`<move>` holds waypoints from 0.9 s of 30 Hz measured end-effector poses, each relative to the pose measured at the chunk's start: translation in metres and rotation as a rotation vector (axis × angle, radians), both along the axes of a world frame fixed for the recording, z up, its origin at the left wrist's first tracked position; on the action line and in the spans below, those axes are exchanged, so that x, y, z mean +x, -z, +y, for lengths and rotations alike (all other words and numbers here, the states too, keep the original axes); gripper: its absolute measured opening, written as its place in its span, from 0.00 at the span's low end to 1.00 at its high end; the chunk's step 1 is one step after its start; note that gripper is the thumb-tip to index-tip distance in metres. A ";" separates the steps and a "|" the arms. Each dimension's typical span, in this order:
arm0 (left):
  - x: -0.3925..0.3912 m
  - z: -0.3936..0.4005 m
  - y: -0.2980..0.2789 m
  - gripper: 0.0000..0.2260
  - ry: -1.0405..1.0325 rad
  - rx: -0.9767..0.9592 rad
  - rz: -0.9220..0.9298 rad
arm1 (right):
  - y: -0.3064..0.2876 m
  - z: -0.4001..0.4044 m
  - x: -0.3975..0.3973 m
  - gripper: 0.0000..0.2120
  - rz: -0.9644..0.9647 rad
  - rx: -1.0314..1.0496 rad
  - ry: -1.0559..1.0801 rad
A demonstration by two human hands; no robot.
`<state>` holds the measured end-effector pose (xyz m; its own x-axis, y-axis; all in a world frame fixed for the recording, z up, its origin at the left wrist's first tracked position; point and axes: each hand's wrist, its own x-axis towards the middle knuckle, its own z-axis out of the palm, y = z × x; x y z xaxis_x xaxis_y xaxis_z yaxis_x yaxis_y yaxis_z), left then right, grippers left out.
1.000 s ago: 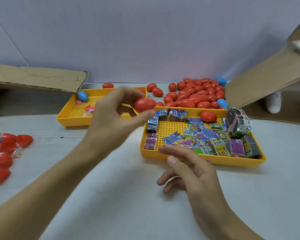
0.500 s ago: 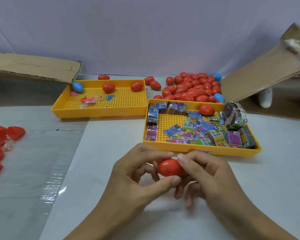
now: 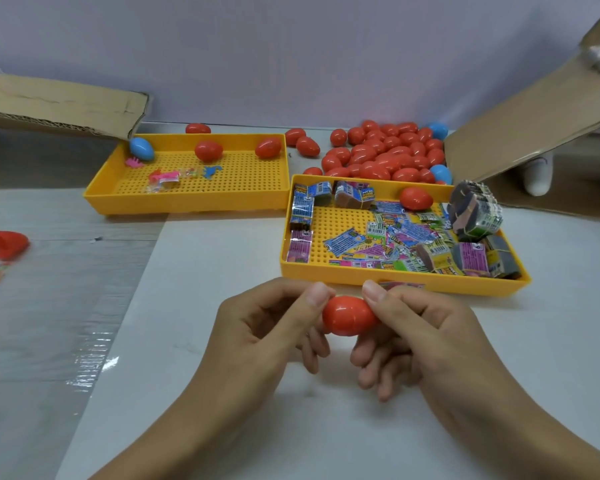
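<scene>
Holding: red egg (image 3: 350, 315) over desk (image 3: 222, 258), near edge.
Left hand (image 3: 257, 341): grip pinches left end.
Right hand (image 3: 430, 341): grip pinches right end.

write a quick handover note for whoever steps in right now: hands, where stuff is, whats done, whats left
Left hand: grip on the left end of the red egg, thumb on top.
Right hand: grip on the egg's right end, thumb on top.
Egg is held just above the table, in front of the right tray, and is in one piece.
Right tray holds leaflets; left tray holds small toys.
Egg pile lies behind the right tray; red halves lie at the far left.
Done: one egg picked up.
Left: probably pull it apart, then work through the pile.
</scene>
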<state>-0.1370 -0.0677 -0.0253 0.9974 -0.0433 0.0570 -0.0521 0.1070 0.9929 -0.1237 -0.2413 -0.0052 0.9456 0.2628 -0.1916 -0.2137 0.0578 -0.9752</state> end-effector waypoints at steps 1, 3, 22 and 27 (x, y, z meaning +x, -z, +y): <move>0.000 -0.001 -0.001 0.16 0.009 0.003 0.000 | -0.001 0.000 0.000 0.16 0.009 -0.003 0.000; -0.001 -0.001 -0.002 0.15 0.030 0.008 0.003 | -0.001 0.000 -0.001 0.17 0.035 -0.012 -0.007; -0.002 -0.003 -0.001 0.13 0.063 -0.021 0.019 | -0.003 -0.002 -0.003 0.19 0.054 -0.041 -0.034; -0.002 -0.001 0.000 0.10 0.054 -0.034 -0.018 | -0.003 -0.006 0.000 0.12 -0.032 -0.007 -0.018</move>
<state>-0.1394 -0.0691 -0.0253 0.9925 -0.0943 0.0775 -0.0634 0.1436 0.9876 -0.1236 -0.2472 -0.0021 0.9465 0.2786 -0.1629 -0.1831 0.0478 -0.9819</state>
